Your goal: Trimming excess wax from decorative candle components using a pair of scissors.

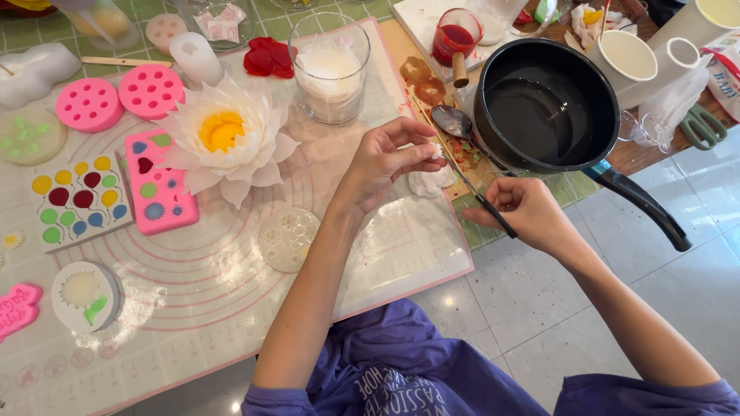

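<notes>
White wax piece (436, 151) pinched in left hand (385, 158) fingertips, mid-mat. Right hand (528, 212) closed on thin black-handled tool (479, 199), tip at piece. Black pan (539, 104) & spoon (455, 123) just far-right; glass jar (330, 69), wax lotus (223, 139) left.

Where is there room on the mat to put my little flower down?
Bare mat lies between the round clear mould and the white and green flower mould, and along the near edge of the pink-lined baking mat. It is crowded around the white wax lotus, pink moulds and black saucepan.

A low table (401, 46) bears a translucent mat (231, 285) and black pan (539, 108).
</notes>
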